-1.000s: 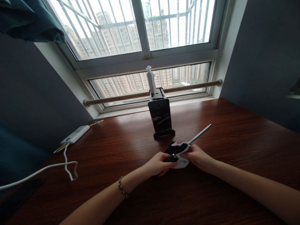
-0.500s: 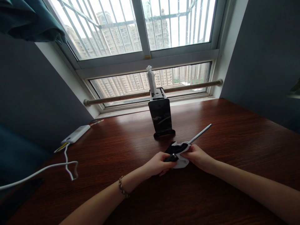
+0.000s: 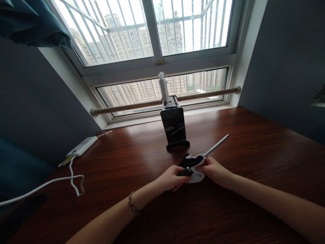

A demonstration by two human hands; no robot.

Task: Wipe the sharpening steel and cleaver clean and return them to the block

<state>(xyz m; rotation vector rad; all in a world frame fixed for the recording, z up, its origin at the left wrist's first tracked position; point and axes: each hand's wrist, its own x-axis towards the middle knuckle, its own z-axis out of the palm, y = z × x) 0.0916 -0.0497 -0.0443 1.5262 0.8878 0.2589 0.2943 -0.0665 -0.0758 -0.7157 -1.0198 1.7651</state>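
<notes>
Your left hand (image 3: 172,178) is closed on the black handle (image 3: 186,171) of a slim tool (image 3: 203,155), low over the tabletop (image 3: 254,142). Your right hand (image 3: 214,169) sits just beside it, fingers pinched on a white cloth (image 3: 196,169) bunched around the tool where handle meets metal shaft (image 3: 215,145). The shaft runs up and away from your right hand, tip clear of the wood (knife or rod, can't tell from this angle). The hands are almost touching, with the cloth between them.

Straight beyond both hands is a black block (image 3: 175,127), upright, with a white tissue (image 3: 163,86) sticking out of the top. Well off to the left of your left hand is a white power bank (image 3: 81,146), its white cable (image 3: 50,183) trailing toward the near edge. There is a bead bracelet (image 3: 132,203) on your left wrist.
</notes>
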